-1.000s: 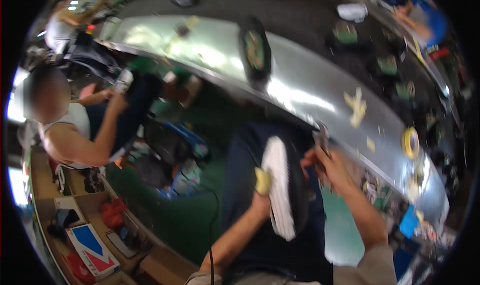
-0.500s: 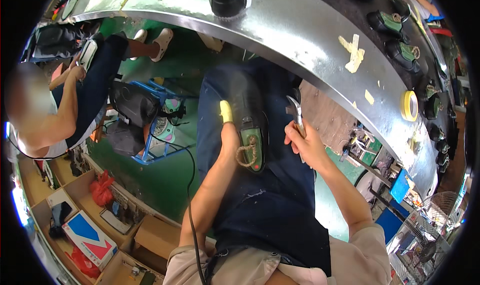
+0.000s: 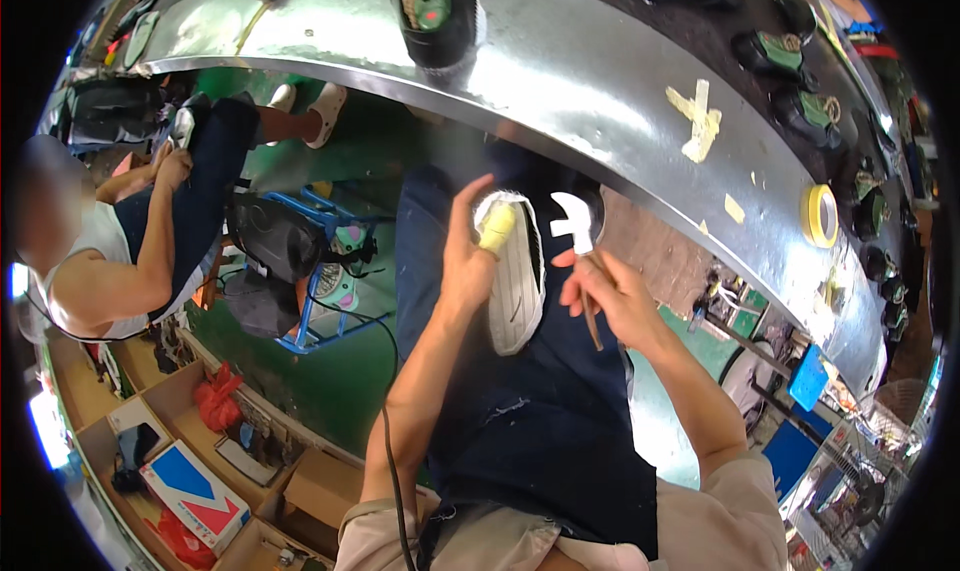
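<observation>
A shoe upper [image 3: 516, 291] lies bottom up over my lap, its pale grey-white underside with a dark rim facing me. My left hand [image 3: 470, 266] grips it from the left; a digit wrapped in yellow [image 3: 496, 226] presses on the underside near the far end, and another finger stretches along the side. In my right hand [image 3: 612, 296] is a hammer [image 3: 574, 226], its shiny head up and its thin handle sticking out below my fingers. The hammer head is just right of the shoe, apart from it.
A metal bench [image 3: 570, 81] curves across the front, bearing a black-and-green shoe [image 3: 436, 16] and a yellow tape roll [image 3: 819, 217]. More shoes line the right. At left another person [image 3: 120, 241] sits working beside a blue-framed stool [image 3: 310, 316]. Cardboard compartments [image 3: 180, 401] fill the lower left.
The shoe has been turned over, from its green upper with a lace showing to its pale underside. My left hand has shifted onto that underside. The hammer's head has tilted and moved slightly left.
</observation>
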A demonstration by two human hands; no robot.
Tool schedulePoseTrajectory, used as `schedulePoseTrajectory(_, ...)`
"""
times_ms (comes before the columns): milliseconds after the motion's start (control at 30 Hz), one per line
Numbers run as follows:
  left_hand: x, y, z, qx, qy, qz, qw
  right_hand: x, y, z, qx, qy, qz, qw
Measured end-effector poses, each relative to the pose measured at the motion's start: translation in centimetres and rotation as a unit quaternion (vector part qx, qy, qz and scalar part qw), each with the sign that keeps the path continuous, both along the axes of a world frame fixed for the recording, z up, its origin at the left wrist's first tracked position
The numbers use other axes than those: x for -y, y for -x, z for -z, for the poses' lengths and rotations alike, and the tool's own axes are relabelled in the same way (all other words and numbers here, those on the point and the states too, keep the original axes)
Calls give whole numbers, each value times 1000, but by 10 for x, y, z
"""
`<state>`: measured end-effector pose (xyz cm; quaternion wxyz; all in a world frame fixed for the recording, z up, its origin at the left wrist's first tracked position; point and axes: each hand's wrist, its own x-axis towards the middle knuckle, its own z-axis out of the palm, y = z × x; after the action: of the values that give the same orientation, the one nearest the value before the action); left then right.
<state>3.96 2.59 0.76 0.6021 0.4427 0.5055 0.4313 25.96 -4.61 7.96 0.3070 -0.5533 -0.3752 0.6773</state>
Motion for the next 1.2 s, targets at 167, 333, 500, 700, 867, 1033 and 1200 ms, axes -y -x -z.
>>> schedulePoseTrajectory(167, 0, 14, -26, -187, -193, 79, 960, 3, 23, -7, -83, 31, 5, 996)
schedulePoseTrajectory(333, -1, 6, -41, -219, -230, 102, 943, -25, 18, -6, -93, -55, 199, 974)
schedulePoseTrajectory(500, -5, 1, -33, -311, -242, 42, 918, -11, 0, -32, -26, 1, -40, 999)
schedulePoseTrajectory(700, -9, -7, -37, -286, -221, 69, 930, -3, 9, 3, -137, 55, 2, 989)
schedulePoseTrajectory(867, -8, 5, -32, -231, -209, 105, 944, -12, 2, -7, -155, 91, -40, 983)
schedulePoseTrajectory(1033, -9, 14, -26, -249, -200, 118, 940, -15, 18, -1, 157, -86, -105, 978)
schedulePoseTrajectory(1200, -22, 34, -40, -322, -271, 188, 887, 0, 28, 33, 293, -231, -96, 923)
